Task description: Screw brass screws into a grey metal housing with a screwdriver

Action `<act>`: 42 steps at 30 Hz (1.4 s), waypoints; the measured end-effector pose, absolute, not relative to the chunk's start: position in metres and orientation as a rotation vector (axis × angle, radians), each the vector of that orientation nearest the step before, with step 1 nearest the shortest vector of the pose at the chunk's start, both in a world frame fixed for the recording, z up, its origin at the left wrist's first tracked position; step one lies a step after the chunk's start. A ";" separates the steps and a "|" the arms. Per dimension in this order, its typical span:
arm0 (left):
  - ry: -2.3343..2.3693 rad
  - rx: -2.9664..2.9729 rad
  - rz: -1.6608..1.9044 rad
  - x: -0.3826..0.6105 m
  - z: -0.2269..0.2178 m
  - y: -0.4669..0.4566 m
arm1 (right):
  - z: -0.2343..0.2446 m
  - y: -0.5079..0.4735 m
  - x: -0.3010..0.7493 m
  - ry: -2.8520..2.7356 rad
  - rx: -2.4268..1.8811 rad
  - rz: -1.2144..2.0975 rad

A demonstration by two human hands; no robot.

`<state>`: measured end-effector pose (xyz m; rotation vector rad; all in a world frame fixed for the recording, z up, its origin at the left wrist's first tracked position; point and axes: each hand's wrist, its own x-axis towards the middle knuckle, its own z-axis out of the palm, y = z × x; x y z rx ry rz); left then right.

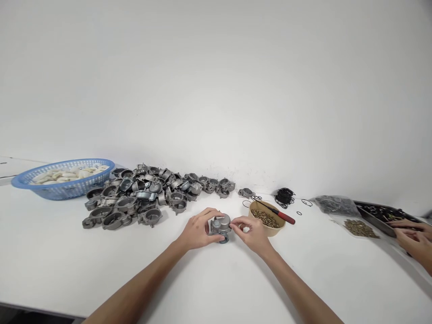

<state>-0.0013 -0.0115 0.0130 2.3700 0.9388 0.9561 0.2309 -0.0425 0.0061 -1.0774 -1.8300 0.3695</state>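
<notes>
My left hand (200, 229) is wrapped round a small grey metal casting (222, 222) with a domed round top, held just above or on the table in front of me. My right hand (251, 231) is closed in a pinch at the right side of the casting, thumb and forefinger together. Whatever lies between those fingertips is too small to make out. Just right of that hand stands a paper bowl (281, 230) of small brass-coloured screws (265, 218). Across its rim rests a screwdriver (285, 217) with a red and black handle.
Left lies a heap of similar grey castings (145, 193), beside a blue plastic basket (70, 191) of pale pieces. Black rubber rings (284, 196) lie near the wall. Right are plastic bags of small parts (361, 228), a dark tray (378, 220) and another person's hands (413, 238).
</notes>
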 end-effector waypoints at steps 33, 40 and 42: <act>0.938 2.249 0.975 0.004 0.007 -0.012 | 0.013 -0.047 0.235 -2.079 -0.963 0.210; 0.896 2.132 0.954 0.007 0.009 -0.014 | 0.035 -0.043 0.261 -2.053 -1.054 0.032; 0.913 2.105 0.925 0.006 0.007 -0.014 | 0.043 -0.040 0.293 -1.838 -1.266 -0.119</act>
